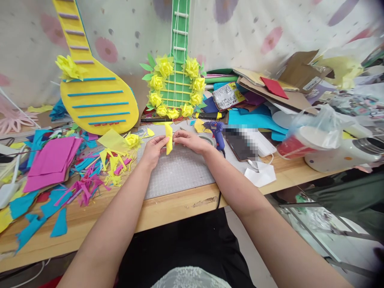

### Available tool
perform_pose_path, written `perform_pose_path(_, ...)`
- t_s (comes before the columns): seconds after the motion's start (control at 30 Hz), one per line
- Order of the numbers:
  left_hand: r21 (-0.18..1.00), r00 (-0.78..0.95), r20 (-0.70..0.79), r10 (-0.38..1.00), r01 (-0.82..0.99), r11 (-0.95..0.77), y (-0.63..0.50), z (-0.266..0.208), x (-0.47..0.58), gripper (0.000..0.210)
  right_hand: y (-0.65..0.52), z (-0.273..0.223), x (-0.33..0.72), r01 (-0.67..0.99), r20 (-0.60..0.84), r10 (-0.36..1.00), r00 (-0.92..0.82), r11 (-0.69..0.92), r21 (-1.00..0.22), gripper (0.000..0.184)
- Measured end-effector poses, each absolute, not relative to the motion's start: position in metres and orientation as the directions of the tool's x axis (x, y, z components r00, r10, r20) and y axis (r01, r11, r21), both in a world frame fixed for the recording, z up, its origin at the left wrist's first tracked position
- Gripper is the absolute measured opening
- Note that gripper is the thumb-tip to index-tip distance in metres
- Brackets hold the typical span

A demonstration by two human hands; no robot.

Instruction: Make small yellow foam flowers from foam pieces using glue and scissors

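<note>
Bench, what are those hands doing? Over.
Left hand pinching upright yellow paper strip. Right hand beside it, contact unclear. Purple plastic glue gun nearby, seemingly out of the way.

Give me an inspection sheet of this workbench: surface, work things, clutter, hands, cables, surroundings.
Surface: wooden table with gray cutting mat.
Work things: folded yellow piece, held above the mat.
Clutter: magenta sheets and blue scraps at left; glue gun and dark phone at right.
Hands: left hand holds the yellow piece; right hand beside it, contact unclear.
Cables: white cable near the phone; dark cord at the table's front edge.
Surroundings: flower-print sheet behind.
</note>
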State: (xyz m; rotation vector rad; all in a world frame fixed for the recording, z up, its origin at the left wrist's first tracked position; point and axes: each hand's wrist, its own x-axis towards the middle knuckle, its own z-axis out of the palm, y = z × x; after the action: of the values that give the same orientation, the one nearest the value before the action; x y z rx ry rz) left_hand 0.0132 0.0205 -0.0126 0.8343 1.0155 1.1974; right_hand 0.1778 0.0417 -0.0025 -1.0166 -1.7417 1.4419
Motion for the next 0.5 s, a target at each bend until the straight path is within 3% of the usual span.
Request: perform_pose_path(0.5,0.906,0.177,-0.183,0.967,-0.351,0.236,0.0203,-0.0119,0.0102,0.029,0.0409,-0.0021,0.1757,0.083,0.011,0.849,-0.529,0.065,-0.994,0.016)
